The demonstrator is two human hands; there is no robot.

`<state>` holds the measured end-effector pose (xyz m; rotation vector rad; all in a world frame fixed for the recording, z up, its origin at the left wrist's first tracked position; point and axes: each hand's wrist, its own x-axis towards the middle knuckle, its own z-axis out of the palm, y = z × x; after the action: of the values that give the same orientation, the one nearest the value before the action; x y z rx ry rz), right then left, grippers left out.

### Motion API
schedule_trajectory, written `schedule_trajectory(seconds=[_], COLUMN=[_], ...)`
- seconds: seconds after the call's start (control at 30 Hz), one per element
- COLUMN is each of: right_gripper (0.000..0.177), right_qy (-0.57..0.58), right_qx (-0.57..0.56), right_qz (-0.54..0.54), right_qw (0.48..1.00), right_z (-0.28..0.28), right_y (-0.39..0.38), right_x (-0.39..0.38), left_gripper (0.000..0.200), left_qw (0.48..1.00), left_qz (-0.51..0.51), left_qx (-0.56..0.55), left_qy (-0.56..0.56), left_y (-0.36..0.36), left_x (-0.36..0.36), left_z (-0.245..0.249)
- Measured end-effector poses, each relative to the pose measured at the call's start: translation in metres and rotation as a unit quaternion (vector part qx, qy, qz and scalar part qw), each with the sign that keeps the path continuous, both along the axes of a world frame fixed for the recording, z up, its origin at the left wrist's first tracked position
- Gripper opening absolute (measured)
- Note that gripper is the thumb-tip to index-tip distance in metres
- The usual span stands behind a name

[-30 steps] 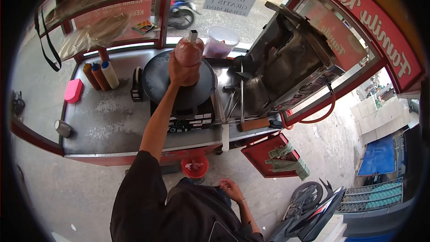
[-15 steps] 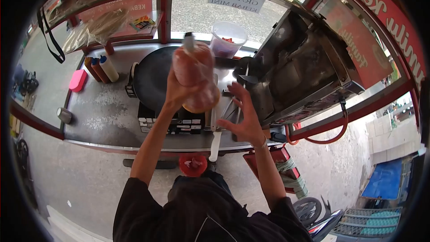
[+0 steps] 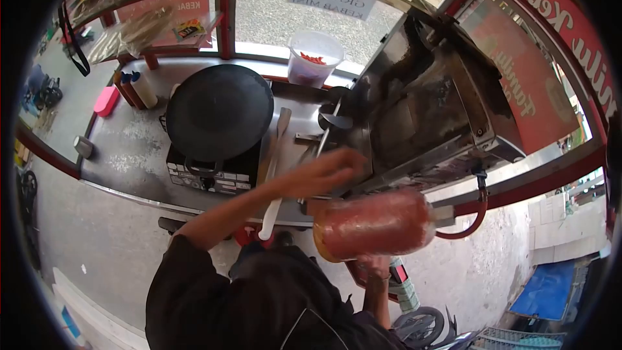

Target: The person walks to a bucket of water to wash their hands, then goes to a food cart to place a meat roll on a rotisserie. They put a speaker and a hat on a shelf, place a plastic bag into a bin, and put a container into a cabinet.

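Nearest, past the dark shirt (image 3: pixel 259 295), the right hand (image 3: pixel 376 264) holds the plastic-wrapped meat roll (image 3: pixel 376 227) from below; the fingers are mostly hidden behind it, so how far they wrap around cannot be told. The roll lies nearly sideways in the air in front of the counter's near edge, its metal rod end (image 3: pixel 444 215) pointing right and its yellowish end facing left. It looks heavy for a single hand, a dense and fairly firm mass that would give a little at the surface, with a glossy wrap likely to slip against a bare palm. A sound hold would have one palm spread beneath the thick middle and the other hand at the rod end, where the surface looks stiff; pinching the film alone could tear it. The left hand (image 3: pixel 348 161) reaches across above the roll, seemingly apart from it and blurred, so whether it is spread or curled cannot be told. Below its forearm shows a white handle (image 3: pixel 269 221). Beyond, a dark round griddle (image 3: pixel 220 110) sits on a stove (image 3: pixel 208 180), with a blackened upright grill (image 3: pixel 447 100) to the right and a clear tub (image 3: pixel 314 65) by the window.
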<state>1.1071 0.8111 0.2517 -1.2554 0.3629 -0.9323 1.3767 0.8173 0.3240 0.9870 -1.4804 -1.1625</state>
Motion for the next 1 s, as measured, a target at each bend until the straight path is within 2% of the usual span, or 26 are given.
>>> schedule_trajectory(seconds=[0.03, 0.07, 0.1, 0.13, 0.17, 0.2, 0.27, 0.3, 0.37, 0.5, 0.6, 0.67, 0.73, 0.8, 0.83, 0.87, 0.9, 0.93, 0.97, 1.0], right_gripper=[0.1, 0.1, 0.1, 0.1, 0.1, 0.099, 0.099, 0.099, 0.099, 0.098, 0.098, 0.098, 0.098, 0.097, 0.097, 0.097, 0.097, 0.097, 0.097, 0.097], right_qy=[-0.001, -0.005, -0.009, -0.016, -0.023, -0.029, -0.041, -0.046, -0.054, -0.068, -0.074, -0.076, -0.074, -0.076, -0.076, -0.075, -0.077, -0.077, -0.076, -0.078], right_qx=[0.0, -0.003, -0.008, -0.013, -0.018, -0.02, -0.028, -0.031, -0.036, -0.039, -0.035, -0.033, -0.029, -0.025, -0.021, -0.019, -0.018, -0.015, -0.013, -0.01], right_qz=[-0.013, -0.026, -0.037, -0.05, -0.059, -0.069, -0.087, -0.095, -0.11, -0.135, -0.148, -0.157, -0.168, -0.178, -0.181, -0.186, -0.19, -0.194, -0.197, -0.2], right_qw=[1.0, 1.0, 0.999, 0.999, 0.998, 0.997, 0.995, 0.994, 0.992, 0.988, 0.986, 0.984, 0.982, 0.981, 0.98, 0.979, 0.979, 0.978, 0.977, 0.977], right_z=[0.003, 0.007, 0.011, 0.014, 0.017, 0.02, 0.026, 0.028, 0.032, 0.038, 0.04, 0.041, 0.041, 0.041, 0.041, 0.04, 0.04, 0.039, 0.039, 0.038], right_y=[0.0, -0.002, -0.003, -0.004, -0.005, -0.005, -0.004, -0.003, 0.002, 0.019, 0.035, 0.046, 0.056, 0.067, 0.071, 0.074, 0.077, 0.079, 0.08, 0.082], right_x=[-0.013, -0.025, -0.033, -0.041, -0.047, -0.051, -0.057, -0.059, -0.059, -0.051, -0.044, -0.041, -0.04, -0.04, -0.04, -0.039, -0.04, -0.04, -0.04, -0.04], left_gripper=[0.049, 0.045, 0.045, 0.044, 0.044, 0.044, 0.033, 0.033, 0.024, 0.02, 0.021, 0.023, 0.026, 0.028, 0.026, 0.022, 0.017, 0.01, 0.006, 0.004], left_qw=[0.982, 0.926, 0.926, 0.853, 0.754, 0.754, 0.668, 0.669, 0.628, 0.627, 0.638, 0.71, 0.822, 0.886, 0.899, 0.882, 0.888, 0.896, 0.841, 0.895], left_qz=[0.059, 0.121, 0.123, 0.111, 0.096, 0.096, -0.011, -0.014, -0.064, -0.097, -0.13, -0.002, 0.086, 0.138, 0.163, 0.217, 0.247, 0.28, 0.324, 0.292], left_qx=[-0.037, -0.076, -0.08, -0.146, -0.208, -0.207, -0.264, -0.265, -0.254, -0.274, -0.221, -0.375, -0.391, -0.365, -0.32, -0.334, -0.308, -0.267, -0.335, -0.322], left_qy=[-0.178, -0.35, -0.349, -0.489, -0.616, -0.616, -0.696, -0.695, -0.733, -0.723, -0.726, -0.596, -0.404, -0.249, -0.252, -0.253, -0.234, -0.221, -0.275, -0.098], left_y=[-0.003, -0.004, -0.004, 0.001, 0.003, 0.002, -0.007, -0.013, -0.027, -0.04, -0.051, -0.058, -0.072, -0.08, -0.079, -0.091, -0.09, -0.073, -0.092, -0.081], left_x=[0.009, 0.017, 0.021, 0.02, 0.02, 0.021, 0.023, 0.023, 0.024, 0.025, 0.03, 0.038, 0.047, 0.058, 0.066, 0.078, 0.087, 0.092, 0.114, 0.117], left_z=[-0.026, -0.049, -0.072, -0.09, -0.107, -0.109, -0.112, -0.114, -0.125, -0.147, -0.137, -0.107, -0.076, -0.034, -0.009, -0.004, 0.011, 0.032, 0.017, 0.031])
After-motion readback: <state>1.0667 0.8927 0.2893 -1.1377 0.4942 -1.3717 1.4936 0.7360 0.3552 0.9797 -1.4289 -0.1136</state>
